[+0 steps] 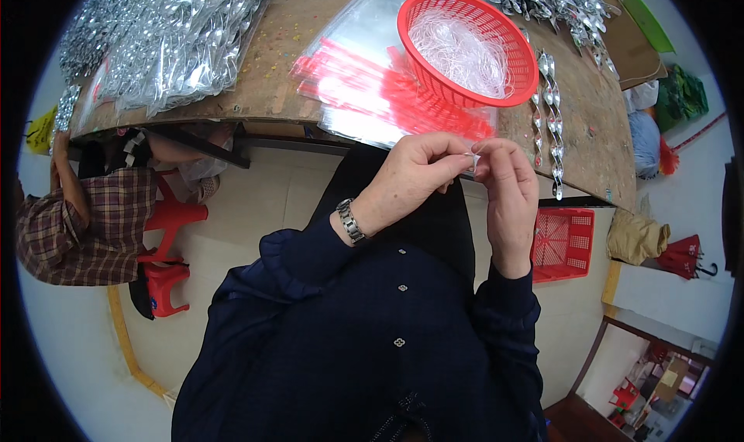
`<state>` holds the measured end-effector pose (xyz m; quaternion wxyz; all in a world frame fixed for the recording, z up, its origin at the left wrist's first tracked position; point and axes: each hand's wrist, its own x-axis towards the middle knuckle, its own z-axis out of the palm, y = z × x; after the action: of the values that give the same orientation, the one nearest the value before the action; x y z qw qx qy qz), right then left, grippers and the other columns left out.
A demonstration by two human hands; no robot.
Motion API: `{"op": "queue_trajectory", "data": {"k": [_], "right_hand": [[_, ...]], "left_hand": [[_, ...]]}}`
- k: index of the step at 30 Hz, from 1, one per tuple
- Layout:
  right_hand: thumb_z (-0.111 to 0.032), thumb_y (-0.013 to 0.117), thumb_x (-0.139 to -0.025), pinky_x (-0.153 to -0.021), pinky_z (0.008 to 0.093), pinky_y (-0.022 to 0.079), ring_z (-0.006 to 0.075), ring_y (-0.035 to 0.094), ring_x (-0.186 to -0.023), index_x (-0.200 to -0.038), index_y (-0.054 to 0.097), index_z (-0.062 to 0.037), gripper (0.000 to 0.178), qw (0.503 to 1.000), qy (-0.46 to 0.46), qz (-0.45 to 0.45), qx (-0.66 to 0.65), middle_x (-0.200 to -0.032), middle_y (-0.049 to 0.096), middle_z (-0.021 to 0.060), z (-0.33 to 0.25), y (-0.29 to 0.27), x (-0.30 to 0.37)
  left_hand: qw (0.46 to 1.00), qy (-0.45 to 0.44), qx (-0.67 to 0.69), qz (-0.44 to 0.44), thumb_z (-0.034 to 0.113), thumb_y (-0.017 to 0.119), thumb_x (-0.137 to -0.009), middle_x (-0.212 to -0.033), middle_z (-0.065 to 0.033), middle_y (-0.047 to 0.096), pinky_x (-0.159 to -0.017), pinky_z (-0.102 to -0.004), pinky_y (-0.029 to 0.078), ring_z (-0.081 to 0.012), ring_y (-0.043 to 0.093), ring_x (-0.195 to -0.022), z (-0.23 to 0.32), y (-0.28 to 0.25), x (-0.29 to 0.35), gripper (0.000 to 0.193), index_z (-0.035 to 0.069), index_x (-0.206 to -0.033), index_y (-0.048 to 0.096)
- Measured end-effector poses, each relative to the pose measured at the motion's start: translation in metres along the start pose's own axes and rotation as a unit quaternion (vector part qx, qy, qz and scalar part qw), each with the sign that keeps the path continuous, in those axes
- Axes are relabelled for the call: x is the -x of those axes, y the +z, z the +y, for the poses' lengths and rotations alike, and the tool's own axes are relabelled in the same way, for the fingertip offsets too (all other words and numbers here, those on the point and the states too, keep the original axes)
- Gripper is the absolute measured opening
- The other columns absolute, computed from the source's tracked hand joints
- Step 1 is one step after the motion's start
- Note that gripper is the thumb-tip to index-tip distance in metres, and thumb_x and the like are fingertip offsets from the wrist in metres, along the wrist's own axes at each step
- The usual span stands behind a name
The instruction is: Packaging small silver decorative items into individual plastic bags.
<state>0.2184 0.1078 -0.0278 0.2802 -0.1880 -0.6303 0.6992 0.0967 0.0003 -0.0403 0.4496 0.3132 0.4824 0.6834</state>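
Note:
My left hand [422, 171] and my right hand [508, 182] meet just off the table's front edge. Between their pinched fingertips is a tiny white piece [475, 160], too small to name. Both hands are closed on it. Beyond them, a red plastic basket [523, 48] holds a tangle of clear, thin strings [465, 51]. It stands on a stack of clear plastic bags [353, 31] with red printed ends. Right of the basket, silver twisted spiral strips [552, 116] lie on the wood, reaching over the edge.
Bagged silver spirals [178, 47] cover the table's left part, and more silver spirals [542, 4] are heaped at the far right. On the floor stand a red crate [562, 244] and red stools [167, 279]. A person in a checked shirt [101, 225] sits at the left.

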Motion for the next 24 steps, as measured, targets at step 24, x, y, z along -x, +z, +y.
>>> {"op": "queue_trajectory", "data": {"k": [24], "right_hand": [[-0.013,0.049,-0.097,-0.066,0.0221,0.039,0.0079,0.044,-0.067,-0.089,0.050,-0.0045,0.012,0.992,-0.025,0.007,-0.127,-0.091,0.060,0.0071,-0.014,-0.013,-0.007]], "left_hand": [[0.999,-0.005,-0.043,-0.029,0.015,0.059,-0.091,-0.074,0.0036,0.057,-0.056,-0.0180,0.041,-0.0029,0.051,-0.063,-0.002,-0.001,0.004,0.013,0.003,-0.089,0.063]]}}
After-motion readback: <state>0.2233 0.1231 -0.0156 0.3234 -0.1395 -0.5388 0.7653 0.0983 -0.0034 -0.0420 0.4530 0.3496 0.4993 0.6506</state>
